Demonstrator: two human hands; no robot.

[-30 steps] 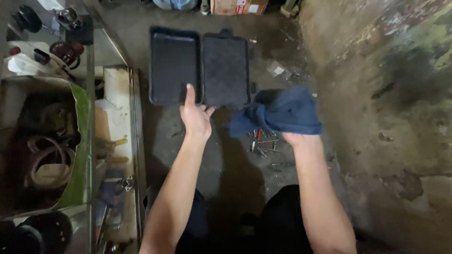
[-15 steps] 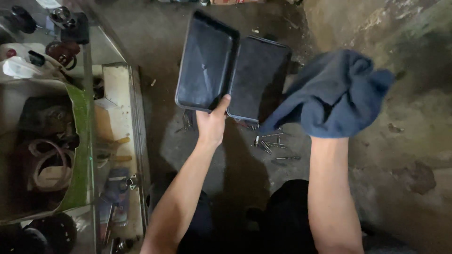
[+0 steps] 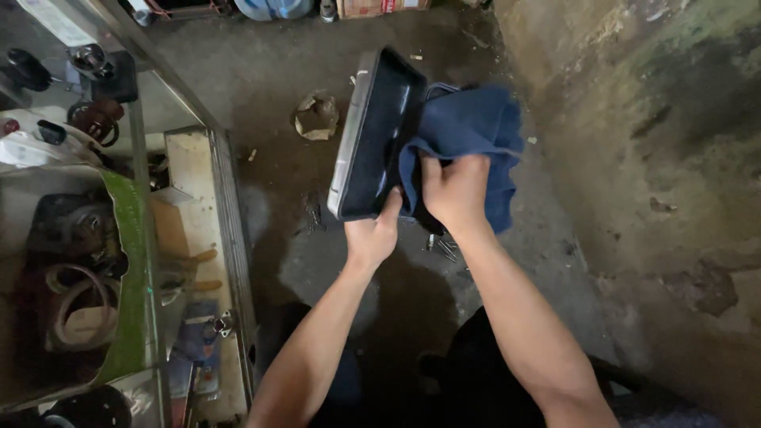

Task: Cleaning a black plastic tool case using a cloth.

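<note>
Gripping the lower edge of a black hinged case (image 3: 372, 143), the left hand (image 3: 372, 236) has its fingers closed around the rim and holds the case tilted up off the concrete floor (image 3: 261, 71), one tray-like half turned toward the camera. The right hand (image 3: 456, 190), just beside the left and slightly above it, is clenched on a bunched blue cloth (image 3: 468, 139), pressing it against the case's inner face; the cloth covers most of the second half, so its condition cannot be judged. A few small metal parts (image 3: 440, 247) lie on the floor directly below both hands, and a crumpled scrap (image 3: 315, 115) lies beyond the left hand. A glass-fronted cabinet (image 3: 182, 238) with stored items stands well off to the left of the left hand. For a sound wipe, the judgement is that the left hand should keep the rim braced while the right works the cloth flat into corners, with the case kept clear of the loose parts underneath.
</note>
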